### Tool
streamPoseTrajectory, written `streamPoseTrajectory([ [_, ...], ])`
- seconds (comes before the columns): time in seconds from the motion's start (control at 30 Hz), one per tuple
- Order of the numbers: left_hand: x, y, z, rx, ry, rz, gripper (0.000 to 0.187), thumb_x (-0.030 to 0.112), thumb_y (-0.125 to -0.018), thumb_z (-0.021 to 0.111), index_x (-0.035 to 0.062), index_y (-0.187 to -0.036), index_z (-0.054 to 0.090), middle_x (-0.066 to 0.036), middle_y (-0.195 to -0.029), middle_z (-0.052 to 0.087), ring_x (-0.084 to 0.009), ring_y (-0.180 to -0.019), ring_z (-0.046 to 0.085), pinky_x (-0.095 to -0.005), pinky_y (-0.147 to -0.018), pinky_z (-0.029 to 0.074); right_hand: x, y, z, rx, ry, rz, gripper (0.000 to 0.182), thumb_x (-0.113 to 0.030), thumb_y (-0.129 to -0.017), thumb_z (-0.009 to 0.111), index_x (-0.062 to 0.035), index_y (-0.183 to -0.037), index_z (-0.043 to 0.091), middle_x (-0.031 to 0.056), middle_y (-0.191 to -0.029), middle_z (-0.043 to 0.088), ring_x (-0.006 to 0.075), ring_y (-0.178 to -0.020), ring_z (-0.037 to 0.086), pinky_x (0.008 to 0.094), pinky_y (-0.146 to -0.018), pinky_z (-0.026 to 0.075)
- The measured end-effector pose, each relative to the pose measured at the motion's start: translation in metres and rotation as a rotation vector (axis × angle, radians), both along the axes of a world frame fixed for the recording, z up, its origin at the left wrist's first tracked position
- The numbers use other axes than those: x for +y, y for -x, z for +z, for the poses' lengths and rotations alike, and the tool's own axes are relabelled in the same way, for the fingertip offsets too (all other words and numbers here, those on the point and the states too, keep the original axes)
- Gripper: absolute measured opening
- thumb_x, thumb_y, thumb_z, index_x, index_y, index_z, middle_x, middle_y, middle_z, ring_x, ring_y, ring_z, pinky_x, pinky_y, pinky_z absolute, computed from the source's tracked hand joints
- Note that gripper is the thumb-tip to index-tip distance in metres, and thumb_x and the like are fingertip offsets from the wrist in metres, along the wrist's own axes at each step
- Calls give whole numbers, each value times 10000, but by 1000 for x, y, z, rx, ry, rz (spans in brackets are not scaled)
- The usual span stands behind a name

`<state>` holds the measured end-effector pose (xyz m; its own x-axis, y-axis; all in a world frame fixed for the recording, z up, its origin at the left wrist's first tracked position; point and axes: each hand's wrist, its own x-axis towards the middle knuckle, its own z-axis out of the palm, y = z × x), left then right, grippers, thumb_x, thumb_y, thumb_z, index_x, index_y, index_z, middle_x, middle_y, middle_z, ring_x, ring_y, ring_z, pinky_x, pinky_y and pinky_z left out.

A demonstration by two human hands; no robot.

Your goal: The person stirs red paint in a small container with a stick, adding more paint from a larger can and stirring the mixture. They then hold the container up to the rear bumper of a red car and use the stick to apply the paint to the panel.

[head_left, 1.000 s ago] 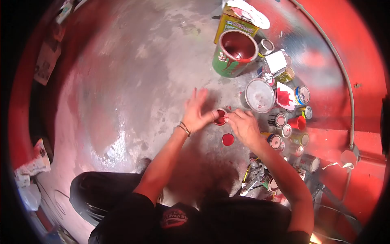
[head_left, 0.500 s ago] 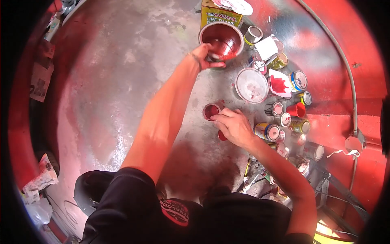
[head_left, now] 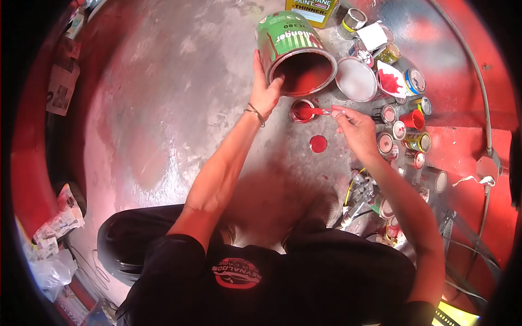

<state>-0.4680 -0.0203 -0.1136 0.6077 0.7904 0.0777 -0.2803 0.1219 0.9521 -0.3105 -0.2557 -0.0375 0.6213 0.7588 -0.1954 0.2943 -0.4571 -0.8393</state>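
My left hand [head_left: 266, 91] grips a large green paint can [head_left: 288, 33] by its side and rim, thumb at the mouth. The can is tipped so its open end faces me, and its inside is coated red. Just below its rim stands a small open can [head_left: 294, 115] with red paint in it. Pinched in my right hand [head_left: 354, 129] is a flat stick [head_left: 319, 111] smeared red, its far end over the small can's mouth. A round red lid [head_left: 318, 144] lies on the floor nearer to me.
A white round lid [head_left: 356, 80] and a red-stained white container [head_left: 391, 79] sit right of the green can. Several paint cans [head_left: 417, 142] line the right side by the red wall. A yellow thinner tin [head_left: 312, 12] stands at the back.
My left hand has tilted the large can far over, bringing its green side into view and its mouth near the small can. The stick now shows clearly in my right hand.
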Motion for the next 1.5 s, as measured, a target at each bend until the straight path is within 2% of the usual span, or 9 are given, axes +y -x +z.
streamPoseTrajectory([
  [0.27, -34, 17, -1, -8, -185, 105, 1151, -202, -858, 493, 132, -1797, -83, -178, -1852, 116, -299, -1672, 256, -395, -1337, 279, -18, -8, -10, 116, -85, -110, 338, -270, -1058, 775, -83, -1337, 816, -25, -851, 714, 66, -698, 672, 249, -622, 485],
  [0.47, -43, 15, 6, 8, -324, 125, 1096, -185, -954, 523, 125, -1784, -121, -211, -1852, 97, -317, -1695, 189, -412, -1353, 242, -20, -5, -7, 226, -109, -140, 383, -280, -1062, 765, -58, -1373, 791, 24, -1023, 784, 88, -765, 687, 250, -677, 499],
  [0.57, -45, 13, 6, -14, -437, 178, 1020, -119, -1012, 521, 158, -1798, -67, -229, -1848, 130, -328, -1690, 211, -454, -1344, 277, -22, -9, -7, 231, -83, -130, 409, -297, -1067, 752, -41, -1384, 779, 70, -1106, 800, 100, -785, 694, 259, -709, 509],
  [0.77, -49, 12, 14, -37, -464, 206, 991, -142, -1008, 485, 134, -1797, -45, -236, -1840, 159, -337, -1680, 239, -453, -1341, 282, -20, -5, -4, 236, -103, -107, 415, -298, -1074, 736, -23, -1382, 773, 104, -1115, 804, 106, -807, 705, 267, -734, 537],
  [0.97, -50, 10, 28, -69, -507, 256, 972, -184, -961, 440, 92, -1797, 28, -216, -1810, 255, -303, -1650, 300, -420, -1323, 304, -16, -5, -3, 230, -145, -89, 402, -248, -1069, 728, 6, -1378, 761, 88, -1136, 808, 123, -864, 729, 284, -802, 603],
  [1.23, -52, 3, 52, -121, -582, 276, 975, -183, -982, 507, 86, -1794, 40, -208, -1815, 253, -297, -1656, 304, -415, -1324, 305, -17, -4, 4, 218, -89, -97, 419, -267, -1061, 727, -20, -1399, 758, 69, -1165, 817, 112, -831, 725, 256, -792, 551],
  [1.33, -47, 5, 52, -46, -653, 311, 969, -165, -998, 539, 90, -1792, 47, -217, -1817, 253, -314, -1671, 287, -422, -1333, 293, -16, -2, 7, 215, -67, -102, 418, -271, -1059, 725, -36, -1402, 761, 72, -1177, 818, 112, -827, 726, 261, -791, 544],
  [1.43, -46, -7, 42, -255, -519, 314, 815, -26, -1037, 617, -1, -1735, 198, -217, -1726, 414, -306, -1602, 412, -430, -1325, 325, -17, -3, 7, 221, -68, -98, 413, -271, -1059, 724, -46, -1403, 764, 73, -1183, 818, 111, -824, 726, 260, -784, 539],
  [1.5, -38, -8, 28, -254, -588, 249, 833, -38, -1077, 499, 20, -1766, 35, -218, -1809, 245, -318, -1673, 258, -438, -1362, 220, -18, -3, 4, 229, -77, -101, 411, -272, -1061, 722, -49, -1403, 764, 74, -1184, 818, 110, -823, 726, 255, -784, 537],
])
